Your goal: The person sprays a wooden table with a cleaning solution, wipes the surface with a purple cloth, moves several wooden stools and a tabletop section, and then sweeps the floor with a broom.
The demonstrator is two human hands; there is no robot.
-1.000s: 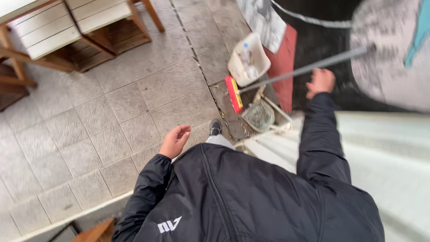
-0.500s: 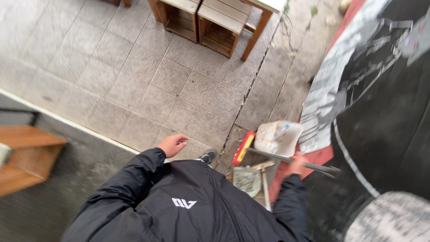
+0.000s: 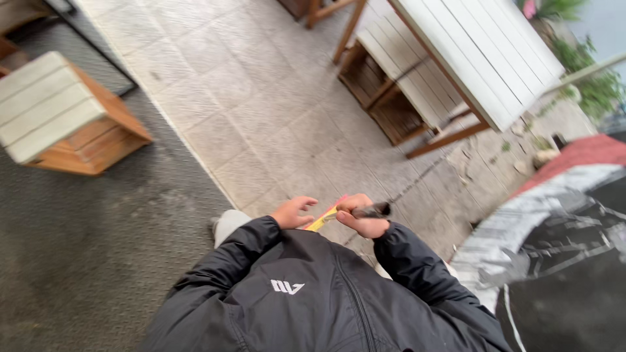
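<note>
- Hiding most of the yellow tool head [image 3: 324, 220], the two hands are meeting at the centre, so its shape is hard to make out
- Right hand [image 3: 360, 216] is curling shut around a dark handle [image 3: 373, 210] pointing toward three o'clock
- Left hand [image 3: 291, 212] is lying open, fingers touching the yellow part
- Black jacket [image 3: 306, 293] is filling six o'clock, showing a small white logo
- White slatted table [image 3: 482, 52] is sitting at one o'clock, cut off

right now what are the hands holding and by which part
Right hand grips a dark tool handle near its end; the yellow-red head sits by the left hand, contact unclear.
</note>
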